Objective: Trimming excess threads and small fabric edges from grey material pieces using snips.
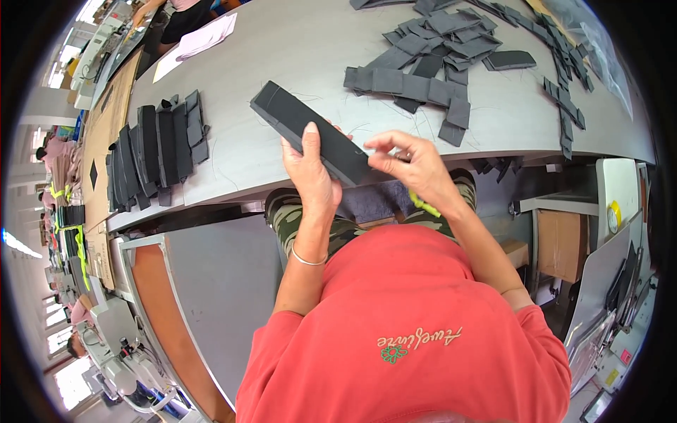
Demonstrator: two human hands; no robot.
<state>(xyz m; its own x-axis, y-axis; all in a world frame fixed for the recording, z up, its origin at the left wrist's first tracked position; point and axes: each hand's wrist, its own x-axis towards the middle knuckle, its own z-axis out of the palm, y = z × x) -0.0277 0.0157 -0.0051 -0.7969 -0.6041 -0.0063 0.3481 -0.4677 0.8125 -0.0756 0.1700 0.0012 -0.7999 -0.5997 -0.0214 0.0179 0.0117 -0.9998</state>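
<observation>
Black cloth strip [337, 146] mid-frame, long axis upper left to lower right, flat, matte, layered. Left hand [310, 175] grips it, thumb on top. Right hand [417, 168] nearer its lower-right end, fingers curled; can't tell if pinching thread. Dark cloth pieces [405, 83] upper right, smooth grey table [233, 134].

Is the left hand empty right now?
No, the left hand grips a long black fabric piece, with the thumb resting on its upper face.
</observation>
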